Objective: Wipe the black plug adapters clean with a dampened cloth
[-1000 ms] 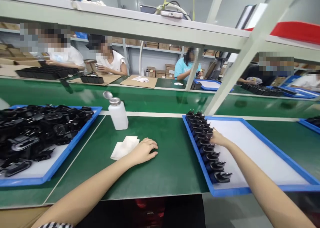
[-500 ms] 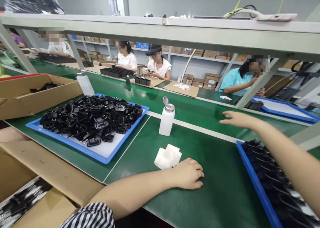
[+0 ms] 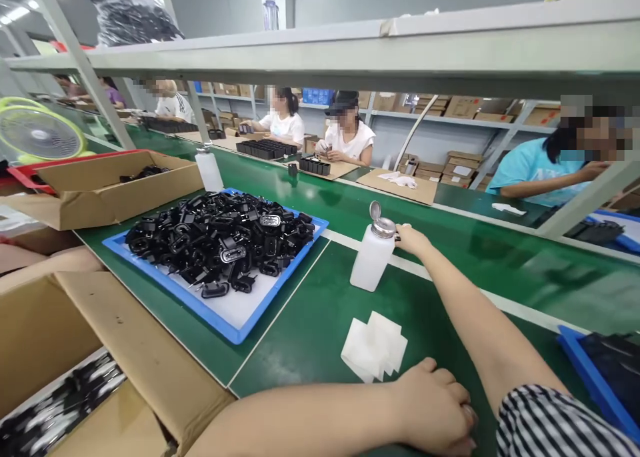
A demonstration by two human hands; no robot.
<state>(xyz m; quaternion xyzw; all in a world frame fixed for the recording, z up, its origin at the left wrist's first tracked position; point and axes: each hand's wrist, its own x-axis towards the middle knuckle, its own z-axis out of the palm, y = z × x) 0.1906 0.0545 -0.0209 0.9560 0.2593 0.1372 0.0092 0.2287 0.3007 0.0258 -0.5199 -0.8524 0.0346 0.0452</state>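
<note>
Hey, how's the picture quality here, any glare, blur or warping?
Head view: even overhead light, pale reflections on the green belt; wide lens tilts the shelf posts; right hand at the white bottle is sharp; left hand at the bottom edge looks slightly soft.

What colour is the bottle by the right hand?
White plastic bottle with a silver metal cap; head view.
</note>
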